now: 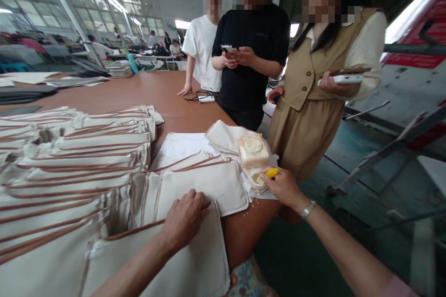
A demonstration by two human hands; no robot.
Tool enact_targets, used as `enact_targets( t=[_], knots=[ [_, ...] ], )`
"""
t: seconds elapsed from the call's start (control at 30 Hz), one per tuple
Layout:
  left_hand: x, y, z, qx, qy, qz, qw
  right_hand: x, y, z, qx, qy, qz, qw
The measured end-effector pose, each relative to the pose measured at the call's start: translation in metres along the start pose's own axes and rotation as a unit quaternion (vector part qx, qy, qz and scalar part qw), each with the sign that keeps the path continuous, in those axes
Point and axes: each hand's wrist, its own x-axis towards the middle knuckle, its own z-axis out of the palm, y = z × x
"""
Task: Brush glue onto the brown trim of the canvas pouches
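Hands apart: left hand [184,219] presses flat on the cream cloth bag [205,185] at the table's near edge, while right hand [284,187], at three o'clock from it, pinches a yellow marker [270,173] beside the small box [253,151], seemingly ready to mark the bag, which calls for steadying.

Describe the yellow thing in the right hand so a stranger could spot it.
Start at the brown table, at its near right edge. Beside the cream cloth bags sits a pale plastic box; the right hand pinches a small yellow piece, the only bright yellow there.
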Motion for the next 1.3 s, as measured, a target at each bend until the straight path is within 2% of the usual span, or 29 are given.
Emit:
enact_targets(
  t=[0.17, 0.27, 0.4, 0.53, 0.6, 0.67, 0.77, 0.97, 1.07, 1.2, 1.3],
  knots=[
    [0.005, -0.003, -0.001, -0.018, -0.033, -0.021, 0.999, 0.018, 0.014, 0.026, -0.054, -0.015, 0.022, 0.998],
    [0.002, -0.003, 0.000, -0.030, -0.036, -0.025, 0.999, 0.015, 0.014, 0.029, -0.035, 0.003, 0.044, 0.998],
    [0.001, -0.003, 0.006, -0.071, -0.043, -0.037, 0.996, -0.003, -0.001, 0.008, 0.006, 0.060, 0.054, 0.997],
    [0.000, -0.010, 0.003, -0.164, -0.077, 0.002, 0.983, -0.033, -0.027, -0.023, 0.031, 0.169, 0.080, 0.982],
    [-0.004, -0.014, -0.003, -0.216, -0.087, 0.033, 0.972, -0.049, -0.042, -0.029, 0.092, 0.213, 0.112, 0.966],
    [-0.012, -0.015, -0.008, -0.264, -0.089, 0.056, 0.959, -0.065, -0.058, -0.028, 0.185, 0.230, 0.141, 0.945],
    [-0.025, -0.013, -0.013, -0.326, -0.094, 0.070, 0.938, -0.082, -0.087, -0.016, 0.287, 0.197, 0.149, 0.926],
    [-0.049, -0.006, -0.018, -0.467, -0.086, 0.052, 0.878, -0.088, -0.137, 0.016, 0.286, 0.098, 0.084, 0.950],
    [-0.057, -0.001, -0.023, -0.493, -0.097, 0.059, 0.863, -0.082, -0.139, 0.026, 0.253, 0.105, 0.045, 0.961],
    [-0.064, 0.004, -0.027, -0.496, -0.095, 0.057, 0.861, -0.082, -0.132, 0.020, 0.221, 0.161, 0.047, 0.961],
    [-0.065, 0.004, -0.024, -0.506, -0.099, 0.051, 0.855, -0.090, -0.137, 0.015, 0.204, 0.144, 0.025, 0.968]
  ],
)
